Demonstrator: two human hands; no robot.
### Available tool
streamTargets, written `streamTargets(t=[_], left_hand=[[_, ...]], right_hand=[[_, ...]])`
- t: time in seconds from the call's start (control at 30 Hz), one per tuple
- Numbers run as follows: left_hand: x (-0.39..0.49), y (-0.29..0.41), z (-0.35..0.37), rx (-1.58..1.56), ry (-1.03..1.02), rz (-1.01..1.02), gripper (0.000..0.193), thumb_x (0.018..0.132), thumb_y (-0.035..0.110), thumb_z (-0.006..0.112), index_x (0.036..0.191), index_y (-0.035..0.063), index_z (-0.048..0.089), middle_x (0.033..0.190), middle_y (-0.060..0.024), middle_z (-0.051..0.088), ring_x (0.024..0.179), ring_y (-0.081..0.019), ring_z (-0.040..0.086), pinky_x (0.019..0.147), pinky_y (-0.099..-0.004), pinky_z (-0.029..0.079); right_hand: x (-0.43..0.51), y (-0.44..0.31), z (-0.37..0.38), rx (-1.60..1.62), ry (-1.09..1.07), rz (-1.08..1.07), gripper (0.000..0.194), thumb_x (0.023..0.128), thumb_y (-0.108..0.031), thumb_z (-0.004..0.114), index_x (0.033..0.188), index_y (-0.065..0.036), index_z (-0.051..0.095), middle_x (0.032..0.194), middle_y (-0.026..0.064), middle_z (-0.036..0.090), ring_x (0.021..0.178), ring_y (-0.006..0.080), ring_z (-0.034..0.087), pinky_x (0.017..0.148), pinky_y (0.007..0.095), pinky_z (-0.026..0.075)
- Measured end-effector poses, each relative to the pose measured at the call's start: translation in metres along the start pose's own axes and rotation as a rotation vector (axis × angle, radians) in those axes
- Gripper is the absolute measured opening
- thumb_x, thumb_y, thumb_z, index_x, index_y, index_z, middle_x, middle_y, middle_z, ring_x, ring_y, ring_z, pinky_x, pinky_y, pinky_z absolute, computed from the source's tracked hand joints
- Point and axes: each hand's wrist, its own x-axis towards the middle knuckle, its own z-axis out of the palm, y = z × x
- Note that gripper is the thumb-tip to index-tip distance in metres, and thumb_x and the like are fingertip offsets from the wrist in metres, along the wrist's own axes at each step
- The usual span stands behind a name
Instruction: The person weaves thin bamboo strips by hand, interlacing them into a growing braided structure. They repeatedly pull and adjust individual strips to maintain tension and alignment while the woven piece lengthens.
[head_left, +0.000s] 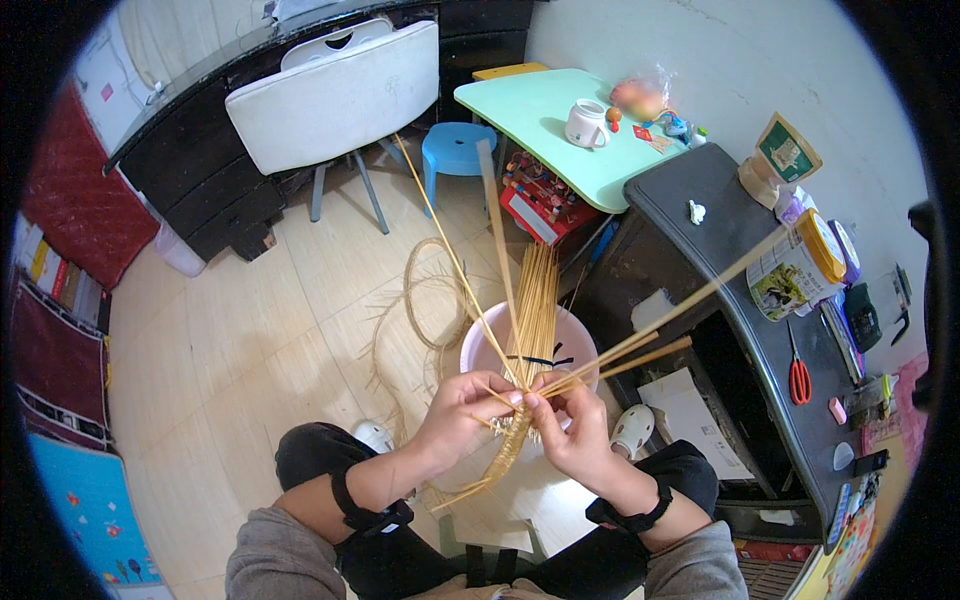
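Between my knees, a braided straw strip (508, 450) rises to my fingertips, with short straw ends sticking out along its side. My left hand (469, 409) pinches the working end of the braid from the left. From the right, my right hand (574, 420) grips the same end between thumb and fingers. Long loose straws (457, 262) fan out from that point, some up to the left and others (667, 319) to the right. Below and beyond my hands stands a pink basin (480, 334). A tied bundle of straws (536, 300) leans in it.
A finished-looking braid coil (409, 292) lies on the tiled floor left of the basin. A black cabinet (675, 195) at right bears red-handled scissors (800, 381) and a yellow-lidded can (795, 266). Farther off are a green table (525, 94), a blue stool (457, 142) and a white chair (337, 97).
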Motion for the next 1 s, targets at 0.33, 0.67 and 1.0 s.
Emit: streamTargets(t=[0.33,0.67,1.0], left_hand=[[0.000,0.001,0.006,0.044,0.074,0.200,0.017,0.084,0.003,0.061,0.101,0.0008,0.057,0.094,-0.0068,0.063,0.088,-0.0123,0.061,0.080,-0.0262,0.049],[-0.002,0.013,0.009,-0.009,-0.018,0.043,0.018,0.086,0.008,0.062,0.102,0.0004,0.057,0.095,-0.0080,0.064,0.088,-0.0141,0.062,0.078,-0.0283,0.050],[-0.002,0.011,0.008,-0.038,0.029,0.057,0.017,0.083,0.002,0.065,0.098,0.0017,0.058,0.088,-0.0058,0.063,0.080,-0.0111,0.061,0.074,-0.0234,0.050]], right_hand=[[0.004,-0.010,-0.003,0.204,0.012,0.154,0.014,0.085,-0.006,0.065,0.094,0.005,0.062,0.078,0.0072,0.064,0.063,0.0088,0.059,0.056,0.0211,0.048],[0.014,-0.019,-0.016,0.491,-0.063,0.435,0.019,0.086,-0.005,0.062,0.101,0.003,0.053,0.080,0.0074,0.063,0.067,0.0101,0.062,0.058,0.0220,0.052],[0.014,-0.008,-0.019,0.599,-0.143,0.495,0.019,0.089,-0.010,0.060,0.102,0.003,0.058,0.078,0.0074,0.065,0.066,0.0103,0.062,0.061,0.0212,0.051]])
